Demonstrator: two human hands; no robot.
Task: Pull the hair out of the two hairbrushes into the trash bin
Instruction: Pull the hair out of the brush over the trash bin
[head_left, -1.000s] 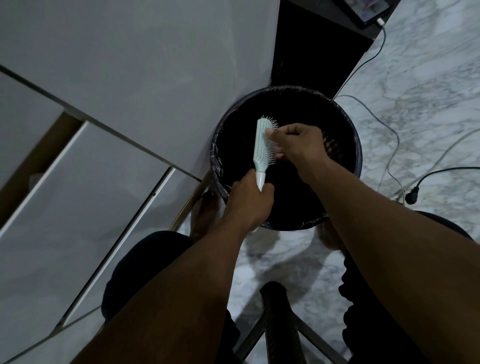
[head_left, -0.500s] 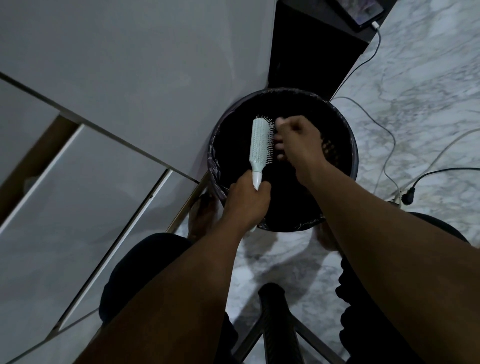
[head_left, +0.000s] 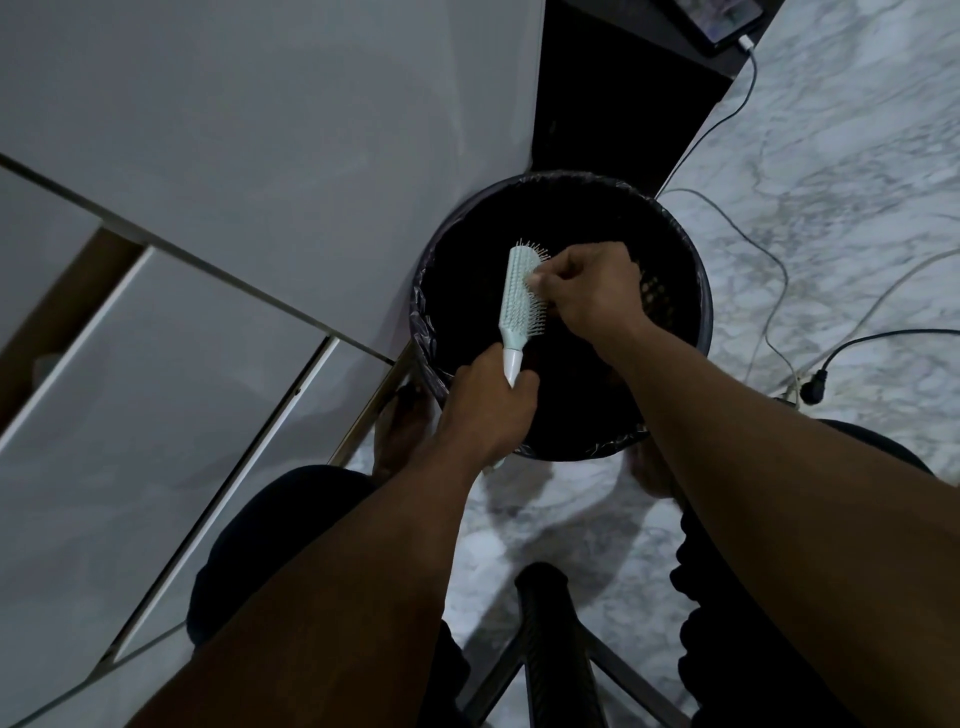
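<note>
A pale mint hairbrush (head_left: 514, 296) with a white handle is held upright over the black trash bin (head_left: 696, 296), bristles facing right. My left hand (head_left: 485, 410) is wrapped around its handle at the bin's near rim. My right hand (head_left: 587, 293) presses against the bristles near the brush head's middle, fingers pinched together; whether hair is between them is too dark to tell. Only one hairbrush is in view. The bin is lined with a dark bag and its inside is black.
White cabinet panels (head_left: 208, 208) stand to the left of the bin. A dark unit (head_left: 613, 104) sits behind it with a phone (head_left: 722, 18) on charge. Cables (head_left: 769, 270) and a plug (head_left: 813, 392) lie on the marble floor at right. A stool frame (head_left: 550, 649) is below.
My right hand has shifted along the bristles and now pinches at the upper middle of the brush head. The left hand and brush have barely moved.
</note>
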